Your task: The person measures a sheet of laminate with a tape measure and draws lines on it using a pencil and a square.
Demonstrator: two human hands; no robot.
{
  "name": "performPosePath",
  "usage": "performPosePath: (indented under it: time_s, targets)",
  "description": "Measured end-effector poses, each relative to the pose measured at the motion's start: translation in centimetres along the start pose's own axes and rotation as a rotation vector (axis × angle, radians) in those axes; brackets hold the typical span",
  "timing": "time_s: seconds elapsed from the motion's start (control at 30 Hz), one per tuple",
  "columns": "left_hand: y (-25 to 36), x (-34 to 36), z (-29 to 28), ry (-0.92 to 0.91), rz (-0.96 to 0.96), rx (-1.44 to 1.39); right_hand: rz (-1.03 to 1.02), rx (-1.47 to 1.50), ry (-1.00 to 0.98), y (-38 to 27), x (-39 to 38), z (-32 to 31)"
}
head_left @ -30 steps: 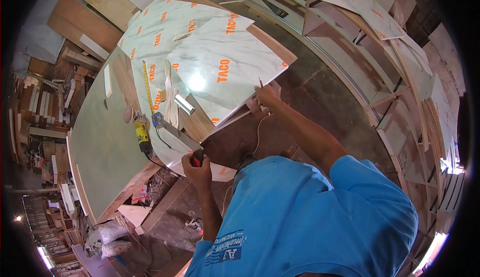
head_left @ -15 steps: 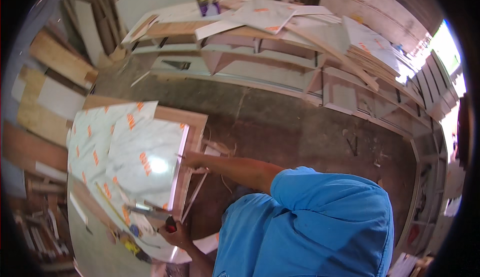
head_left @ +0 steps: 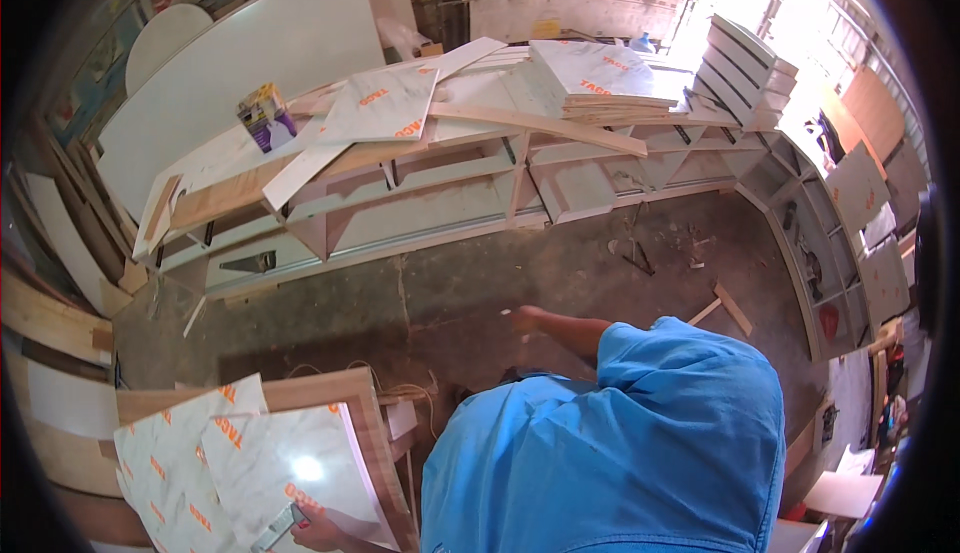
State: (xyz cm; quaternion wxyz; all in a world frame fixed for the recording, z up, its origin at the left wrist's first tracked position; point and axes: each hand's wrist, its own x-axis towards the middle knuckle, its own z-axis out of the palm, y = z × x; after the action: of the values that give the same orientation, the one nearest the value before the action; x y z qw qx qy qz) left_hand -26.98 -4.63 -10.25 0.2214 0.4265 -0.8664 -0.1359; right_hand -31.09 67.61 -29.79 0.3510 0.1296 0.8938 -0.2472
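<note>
At the lower left, my left hand [head_left: 316,530] is closed around a flat grey metal tool [head_left: 279,527], whose exact kind I cannot make out. It is over a white marble-patterned panel [head_left: 270,443] with orange print, lying on other panels with the same pattern. My right hand [head_left: 530,321] is stretched out over the floor, away from the panels. Its fingers are closed, and a small pale thing [head_left: 507,312] shows at their tips, too blurred to name. The blue sleeve and shirt [head_left: 620,433] hide much of the lower middle.
A long low cabinet frame [head_left: 430,218] runs along the back, with boards and a stack of panels [head_left: 600,73] on top. A purple-and-yellow container [head_left: 266,118] stands there; a handsaw [head_left: 248,262] lies inside. Wood strips [head_left: 733,308] are on the concrete floor.
The view has swung, so the panels appear lower. My right hand has left the panel's edge and moved out over the floor. My left hand, with the grey tool, now shows over the panel.
</note>
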Motion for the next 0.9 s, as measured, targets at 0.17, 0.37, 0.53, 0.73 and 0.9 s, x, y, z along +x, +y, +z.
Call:
performPosePath:
  time_s: [0.17, 0.37, 0.53, 0.73, 0.9]
  targets:
    - [2.1, 1.9, -2.9, 0.214, 0.183, 0.388, 0.226, -0.334, -0.054, 8.0, -3.6, -3.2]
    - [6.6, 0.7, -2.6, 0.446, 0.277, 0.333, 0.616, 0.399, 0.370, 10.6, -7.2, -9.6]
    - [11.8, -1.3, 3.1, 0.348, 0.341, 0.119, 0.844, 0.738, 0.930, 21.1, -8.5, -18.6]
    - [23.2, -7.2, 4.4, 0.364, 0.368, -0.004, 0.787, 0.826, 1.302, 32.5, -6.3, -34.4]
    - [36.1, -19.4, 10.9, 0.315, 0.384, -0.157, 0.845, 0.695, 1.557, 48.4, -8.3, -50.6]
